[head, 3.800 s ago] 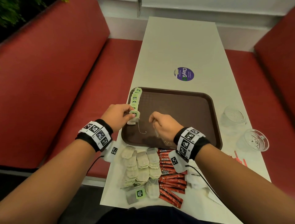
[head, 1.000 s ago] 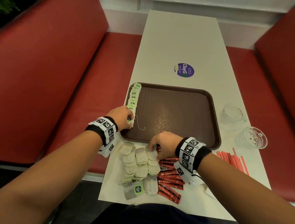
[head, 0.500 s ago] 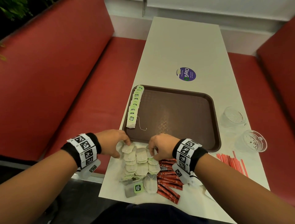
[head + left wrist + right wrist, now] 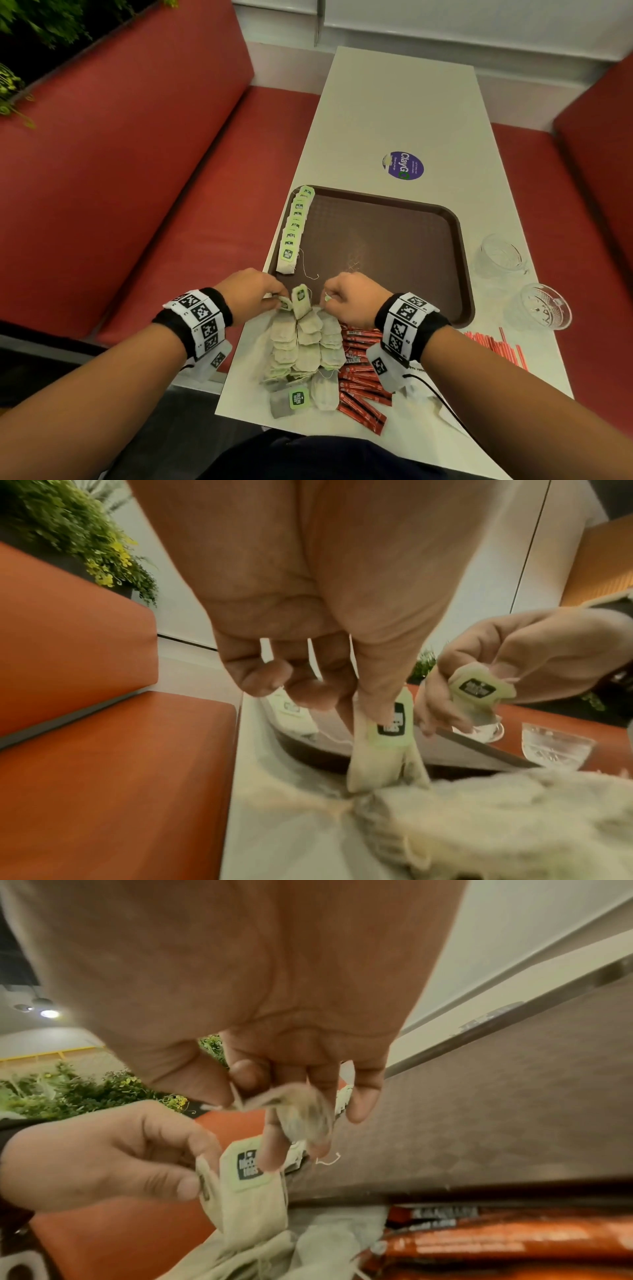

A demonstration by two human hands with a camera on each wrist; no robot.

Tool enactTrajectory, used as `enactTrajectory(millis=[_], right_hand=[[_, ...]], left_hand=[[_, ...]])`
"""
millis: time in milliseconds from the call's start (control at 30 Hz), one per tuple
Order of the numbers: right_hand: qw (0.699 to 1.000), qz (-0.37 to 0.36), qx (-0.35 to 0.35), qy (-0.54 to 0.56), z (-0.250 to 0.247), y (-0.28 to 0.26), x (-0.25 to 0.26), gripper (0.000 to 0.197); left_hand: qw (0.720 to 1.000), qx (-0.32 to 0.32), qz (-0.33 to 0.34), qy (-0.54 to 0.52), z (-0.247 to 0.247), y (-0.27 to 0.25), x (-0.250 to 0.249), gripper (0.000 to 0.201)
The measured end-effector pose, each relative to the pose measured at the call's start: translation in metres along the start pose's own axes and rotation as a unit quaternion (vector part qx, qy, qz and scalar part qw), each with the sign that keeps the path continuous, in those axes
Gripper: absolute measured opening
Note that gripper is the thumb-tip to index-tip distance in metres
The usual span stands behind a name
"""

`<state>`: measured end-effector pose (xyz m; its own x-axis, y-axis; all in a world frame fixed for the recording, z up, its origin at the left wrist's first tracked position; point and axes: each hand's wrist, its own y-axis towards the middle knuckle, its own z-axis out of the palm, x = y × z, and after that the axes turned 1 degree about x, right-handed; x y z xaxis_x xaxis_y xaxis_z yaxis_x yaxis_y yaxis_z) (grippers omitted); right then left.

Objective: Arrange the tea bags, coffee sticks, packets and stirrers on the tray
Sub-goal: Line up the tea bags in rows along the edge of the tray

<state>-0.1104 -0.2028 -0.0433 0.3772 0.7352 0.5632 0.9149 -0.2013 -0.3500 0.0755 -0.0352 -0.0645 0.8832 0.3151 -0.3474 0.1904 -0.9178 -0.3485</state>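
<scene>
A brown tray [image 4: 394,240] lies on the white table with a row of green-tagged tea bags [image 4: 293,233] along its left edge. In front of it sits a pile of tea bags [image 4: 305,346]. My left hand [image 4: 279,298] pinches one tea bag [image 4: 383,748] upright at the pile's far end, its green tag showing. My right hand [image 4: 328,296] pinches another tea bag [image 4: 301,1115] just right of it, beside the tray's near rim. Red coffee sticks [image 4: 363,377] lie right of the pile, red stirrers [image 4: 496,346] farther right. White packets [image 4: 416,390] are mostly hidden under my right wrist.
Two clear glass cups [image 4: 500,255] [image 4: 544,310] stand right of the tray. A purple sticker [image 4: 403,165] marks the table beyond it. Red benches [image 4: 137,205] flank the table on both sides. One loose tea bag [image 4: 291,401] lies at the near edge.
My left hand left the row on the tray and came back to the pile. Both hands now each hold a tea bag lifted from the pile's far end.
</scene>
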Motion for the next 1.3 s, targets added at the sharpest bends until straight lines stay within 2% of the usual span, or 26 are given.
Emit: enactTrajectory(millis=[100, 267, 400, 433, 533, 633, 700, 800, 900, 1000, 1100, 1300], right_hand=[[1.0, 0.005, -0.012, 0.025, -0.002, 0.0, 0.003, 0.032], [0.997, 0.008, -0.03, 0.07, -0.002, 0.001, 0.002, 0.023], [0.996, -0.03, -0.055, 0.065, -0.003, 0.006, 0.001, 0.039], [0.995, -0.037, -0.062, 0.062, -0.003, 0.008, 0.002, 0.037], [0.993, -0.049, -0.091, 0.052, -0.003, 0.013, 0.006, 0.014], [0.992, -0.052, -0.099, 0.055, -0.005, 0.016, 0.01, 0.009], [0.993, -0.05, -0.1, 0.049, -0.007, 0.017, 0.012, 0.011], [0.994, -0.022, -0.089, 0.056, -0.01, 0.016, 0.01, 0.015], [0.992, 0.002, -0.076, 0.101, -0.012, 0.013, 0.007, 0.018], [0.99, 0.009, -0.078, 0.119, -0.015, 0.01, 0.004, 0.012], [0.991, 0.013, -0.074, 0.109, -0.016, 0.009, 0.002, 0.003], [0.993, 0.019, -0.072, 0.091, -0.014, 0.011, -0.004, 0.007]], left_hand=[[0.999, -0.042, 0.004, -0.028, -0.008, 0.004, -0.004, 0.015], [0.997, -0.053, 0.02, -0.05, -0.021, 0.006, -0.014, 0.013], [0.992, -0.079, 0.04, -0.094, -0.031, 0.005, -0.023, 0.011], [0.99, -0.083, 0.047, -0.1, -0.034, 0.004, -0.026, 0.011], [0.987, -0.109, 0.062, -0.103, -0.043, 0.005, -0.031, 0.008], [0.984, -0.135, 0.07, -0.088, -0.049, 0.005, -0.032, 0.008], [0.982, -0.151, 0.054, -0.095, -0.05, 0.007, -0.029, 0.008], [0.984, -0.158, -0.007, -0.086, -0.048, 0.015, -0.018, 0.009], [0.995, -0.076, -0.064, -0.031, -0.043, 0.026, -0.004, 0.015], [0.996, -0.009, -0.093, 0.013, -0.037, 0.038, 0.003, 0.022], [0.993, -0.026, -0.112, 0.01, -0.035, 0.053, 0.006, 0.022], [0.988, -0.057, -0.142, -0.018, -0.031, 0.073, 0.009, 0.025]])
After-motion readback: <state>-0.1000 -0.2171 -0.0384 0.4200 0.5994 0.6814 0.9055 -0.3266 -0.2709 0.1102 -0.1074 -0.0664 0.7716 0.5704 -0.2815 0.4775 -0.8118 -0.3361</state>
